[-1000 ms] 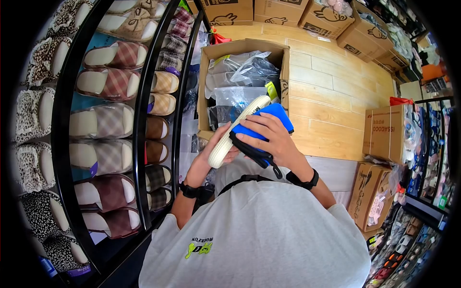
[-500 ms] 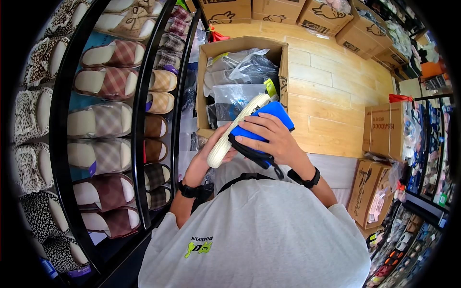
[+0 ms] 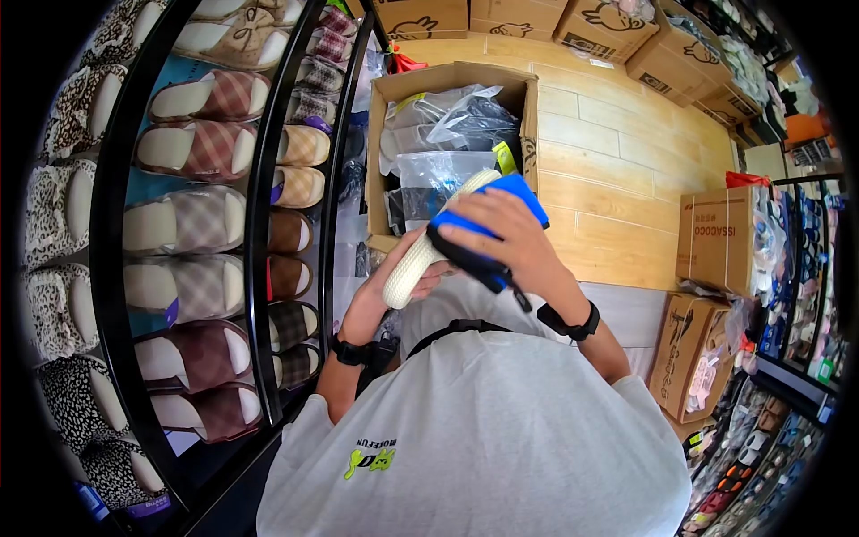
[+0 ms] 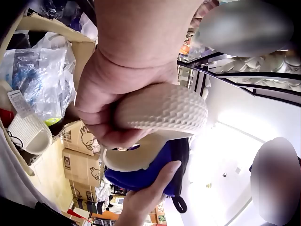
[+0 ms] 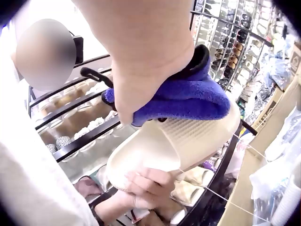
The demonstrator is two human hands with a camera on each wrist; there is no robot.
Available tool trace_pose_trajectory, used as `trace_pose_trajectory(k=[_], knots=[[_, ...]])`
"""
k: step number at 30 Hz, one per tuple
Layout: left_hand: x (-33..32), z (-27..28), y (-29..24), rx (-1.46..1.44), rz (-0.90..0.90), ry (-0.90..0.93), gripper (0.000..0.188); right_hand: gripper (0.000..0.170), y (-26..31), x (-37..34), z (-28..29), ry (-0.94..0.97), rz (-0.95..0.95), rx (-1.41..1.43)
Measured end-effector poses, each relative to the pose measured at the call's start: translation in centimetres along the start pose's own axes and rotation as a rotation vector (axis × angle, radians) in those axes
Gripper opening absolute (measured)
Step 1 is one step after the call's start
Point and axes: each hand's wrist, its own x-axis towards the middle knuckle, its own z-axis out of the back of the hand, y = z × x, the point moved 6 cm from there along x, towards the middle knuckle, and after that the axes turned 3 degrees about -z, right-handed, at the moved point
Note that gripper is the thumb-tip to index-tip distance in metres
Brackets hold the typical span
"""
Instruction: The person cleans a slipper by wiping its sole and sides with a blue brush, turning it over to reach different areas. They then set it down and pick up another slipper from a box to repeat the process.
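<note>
A cream slide slipper (image 3: 410, 271) with a textured surface is gripped by my left hand (image 3: 385, 282) in front of my waist. In the left wrist view, the fingers curl round one end of the slipper (image 4: 164, 106). My right hand (image 3: 508, 240) holds a plush blue cloth (image 3: 526, 199) with black trim and a black loop, its fingers spread over the top. The right wrist view has the cloth (image 5: 193, 101) lying against the slipper's ridged strap (image 5: 202, 136), while the left hand (image 5: 150, 188) holds the slipper's other end.
An open carton (image 3: 530, 125) of plastic-bagged footwear stands just ahead. Left of me, a black rack (image 3: 255, 224) carries rows of slippers (image 3: 183, 219). More cartons (image 3: 716, 237) line the back and right, near another stocked rack (image 3: 805, 268). Wooden floor (image 3: 617, 179) lies between them.
My right hand and the blue cloth have shifted a little forward along the slipper, and the hand is now blurred. The slipper stays in the left hand, moved slightly.
</note>
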Motion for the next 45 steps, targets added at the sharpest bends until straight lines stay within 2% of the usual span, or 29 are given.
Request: trace_pose_trajectory(k=[1,3,4,7,10,11,13,15,17,19,21,22,23,25,29,32,33,34,36,37,38,39,41,43,45], knots=[[0.0,-0.8,0.1,-0.04,0.046,0.039,0.073,0.061,-0.8,-0.2,0.3,-0.06,-0.068,-0.003],[-0.1,-1.0,-0.2,-0.003,0.043,0.007,0.073,0.061,-1.3,-0.1,0.5,-0.185,-0.181,0.019],[-0.1,-1.0,-0.2,0.026,0.034,-0.017,0.074,0.061,-1.0,-0.1,0.5,-0.202,-0.18,0.018],[0.1,-0.5,-0.1,0.014,0.033,0.004,0.075,0.06,0.2,-0.7,0.0,-0.134,-0.104,-0.008],[-0.2,1.4,-0.1,0.114,-0.038,-0.218,0.079,0.059,0.1,-1.5,-0.7,-0.008,-0.009,-0.026],[-0.1,2.0,-0.2,0.117,-0.036,-0.218,0.079,0.059,-0.2,-1.6,-0.6,0.007,-0.002,-0.003],[-0.1,2.0,0.3,0.129,0.083,-0.142,0.084,0.057,-0.6,-1.1,0.6,-0.065,-0.084,0.046],[-0.2,1.5,0.4,0.064,0.076,-0.135,0.087,0.054,-1.4,-1.1,1.0,-0.188,-0.155,0.019],[-0.1,0.7,-0.1,0.152,0.008,-0.143,0.084,0.054,-1.8,-1.4,0.8,-0.22,-0.224,0.04],[0.2,0.9,-0.1,0.124,0.003,-0.133,0.08,0.054,-1.1,-1.4,0.5,-0.165,-0.183,0.01],[0.8,1.4,-0.4,0.219,-0.059,-0.112,0.078,0.057,0.1,-1.1,0.3,-0.104,-0.101,-0.008],[0.6,1.8,-0.2,0.2,-0.055,-0.228,0.078,0.058,-0.1,-1.2,0.2,-0.074,-0.074,-0.019],[0.6,1.9,-0.2,0.201,-0.049,-0.228,0.078,0.06,-0.6,-1.4,0.1,-0.044,-0.047,-0.03],[0.7,1.6,0.5,0.079,0.095,-0.142,0.078,0.062,-1.6,-1.4,0.5,-0.069,-0.093,0.026],[0.6,-0.2,0.0,0.133,0.014,-0.135,0.077,0.063,-2.7,-1.4,0.8,-0.218,-0.295,0.038],[0.7,0.5,0.0,0.07,0.034,-0.08,0.076,0.063,-1.7,-1.4,0.1,-0.187,-0.219,-0.078],[0.7,0.7,0.1,0.061,0.049,-0.057,0.077,0.061,-0.8,-1.2,0.2,-0.14,-0.183,-0.024],[0.6,1.5,0.1,0.095,0.049,-0.133,0.081,0.061,-0.4,-1.1,-0.2,-0.091,-0.136,-0.032],[0.8,1.4,0.2,0.068,0.039,-0.094,0.083,0.062,-0.1,-1.0,-0.6,-0.042,-0.07,-0.021],[0.9,1.1,0.2,0.041,0.029,-0.053,0.085,0.062,-0.4,-1.0,-0.5,-0.041,-0.071,-0.021],[0.7,1.6,0.4,0.06,0.106,-0.157,0.086,0.061,-1.0,-1.0,-0.3,-0.06,-0.095,0.0],[0.9,1.7,0.4,0.058,0.107,-0.157,0.086,0.061,-1.5,-1.1,-0.1,-0.079,-0.119,0.022],[1.5,1.2,0.5,-0.063,0.078,0.01,0.09,0.06,-1.9,-1.1,-0.2,-0.089,-0.153,0.001],[1.5,0.3,0.4,-0.057,0.076,0.023,0.092,0.06,-1.3,-0.7,0.1,-0.127,-0.174,-0.023],[1.1,0.3,0.2,0.032,0.068,-0.162,0.092,0.06,-1.0,-0.7,0.2,-0.102,-0.166,-0.031]])
